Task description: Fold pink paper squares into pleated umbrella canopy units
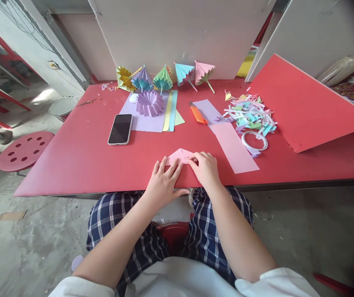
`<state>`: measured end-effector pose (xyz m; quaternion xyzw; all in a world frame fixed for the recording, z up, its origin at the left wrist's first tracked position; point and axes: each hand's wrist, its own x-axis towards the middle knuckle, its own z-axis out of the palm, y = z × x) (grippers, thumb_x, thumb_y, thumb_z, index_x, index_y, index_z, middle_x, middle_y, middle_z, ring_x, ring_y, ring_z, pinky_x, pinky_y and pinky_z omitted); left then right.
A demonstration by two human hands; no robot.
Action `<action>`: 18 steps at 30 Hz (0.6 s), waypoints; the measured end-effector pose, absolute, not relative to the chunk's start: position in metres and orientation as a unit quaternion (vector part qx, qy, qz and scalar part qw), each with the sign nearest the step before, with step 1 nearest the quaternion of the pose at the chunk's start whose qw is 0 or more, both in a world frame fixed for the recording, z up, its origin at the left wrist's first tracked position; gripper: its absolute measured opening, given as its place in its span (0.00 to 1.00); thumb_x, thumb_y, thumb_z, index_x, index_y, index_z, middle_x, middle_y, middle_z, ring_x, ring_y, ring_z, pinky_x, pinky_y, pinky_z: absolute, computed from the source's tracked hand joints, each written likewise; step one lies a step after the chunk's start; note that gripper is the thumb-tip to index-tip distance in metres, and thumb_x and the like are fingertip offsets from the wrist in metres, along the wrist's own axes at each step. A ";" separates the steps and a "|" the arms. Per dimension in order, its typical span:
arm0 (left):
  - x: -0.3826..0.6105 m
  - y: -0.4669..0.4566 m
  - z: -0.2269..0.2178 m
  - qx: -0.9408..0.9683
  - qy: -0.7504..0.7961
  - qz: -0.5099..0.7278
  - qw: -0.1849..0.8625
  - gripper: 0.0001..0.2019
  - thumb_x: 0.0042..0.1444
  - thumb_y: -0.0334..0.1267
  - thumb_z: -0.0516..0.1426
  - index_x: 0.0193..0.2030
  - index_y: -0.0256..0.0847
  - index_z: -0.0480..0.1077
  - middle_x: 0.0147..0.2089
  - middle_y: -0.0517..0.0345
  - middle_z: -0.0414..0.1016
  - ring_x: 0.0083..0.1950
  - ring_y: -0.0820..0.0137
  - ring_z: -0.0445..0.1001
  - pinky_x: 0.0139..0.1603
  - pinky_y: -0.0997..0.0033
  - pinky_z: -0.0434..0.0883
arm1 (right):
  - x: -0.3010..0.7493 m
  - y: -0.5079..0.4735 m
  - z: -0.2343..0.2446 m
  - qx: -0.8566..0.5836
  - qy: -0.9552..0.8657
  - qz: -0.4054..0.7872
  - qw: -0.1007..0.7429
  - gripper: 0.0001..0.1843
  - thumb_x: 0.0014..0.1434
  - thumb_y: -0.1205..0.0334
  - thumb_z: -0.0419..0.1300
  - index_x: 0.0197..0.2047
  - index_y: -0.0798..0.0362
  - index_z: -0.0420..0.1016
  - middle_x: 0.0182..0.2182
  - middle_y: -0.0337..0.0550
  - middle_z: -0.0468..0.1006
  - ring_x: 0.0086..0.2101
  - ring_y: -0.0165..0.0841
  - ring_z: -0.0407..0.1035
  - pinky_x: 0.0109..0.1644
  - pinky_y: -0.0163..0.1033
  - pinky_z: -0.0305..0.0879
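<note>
A small piece of folded pink paper [180, 153] lies on the red worktop [81, 165], near its front edge and straight before the person. Its far side rises to a blunt point, with a line running down from the tip, so at least some folding appears done. It shows no row of narrow pleats, and its near part is covered by the hands, so I judge this piece to be at an early stage.

The left hand [164, 178] lies palm down with its fingers spread, the tips pressing on the paper's near left side. The right hand [204, 167] has its fingers drawn in close, thumb and forefinger at the paper's right edge; whether they pinch it or only press, I cannot tell.

Other pieces look further along: at least five paper umbrellas [204, 71] stand in a row at the back, and a pleated purple paper ring [149, 104] rests on a flat purple sheet [146, 125]. To the right, a pink strip [235, 148] lies flat and unfolded, near a heap of paper scraps [253, 113]. An orange cutter [199, 114] lies apart from both hands.
</note>
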<state>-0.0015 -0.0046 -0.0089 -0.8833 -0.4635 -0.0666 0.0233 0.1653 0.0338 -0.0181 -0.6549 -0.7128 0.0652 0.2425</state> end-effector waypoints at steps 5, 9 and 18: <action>-0.002 -0.003 -0.009 -0.888 -0.453 -0.076 0.015 0.42 0.50 0.65 0.42 0.64 0.33 0.50 0.64 0.47 0.54 0.66 0.49 0.45 0.62 0.49 0.49 | 0.168 0.033 -0.013 -0.679 -0.693 0.067 0.233 0.10 0.55 0.55 0.56 0.27 0.51 0.71 0.27 0.41 0.75 0.32 0.35 0.65 0.35 0.37 0.52; -0.003 -0.002 -0.011 -0.890 -0.448 -0.083 0.004 0.45 0.49 0.67 0.40 0.63 0.29 0.50 0.64 0.43 0.53 0.66 0.50 0.46 0.61 0.51 0.52 | 0.167 0.034 -0.011 -0.689 -0.691 0.065 0.209 0.12 0.55 0.53 0.55 0.28 0.51 0.72 0.28 0.42 0.76 0.32 0.35 0.64 0.34 0.38 0.51; -0.003 0.000 -0.016 -0.882 -0.463 -0.079 -0.013 0.48 0.48 0.68 0.40 0.63 0.24 0.47 0.65 0.35 0.48 0.66 0.52 0.45 0.61 0.52 0.53 | 0.166 0.033 -0.014 -0.681 -0.702 0.039 0.204 0.13 0.55 0.51 0.55 0.26 0.50 0.70 0.26 0.42 0.75 0.31 0.37 0.63 0.32 0.39 0.48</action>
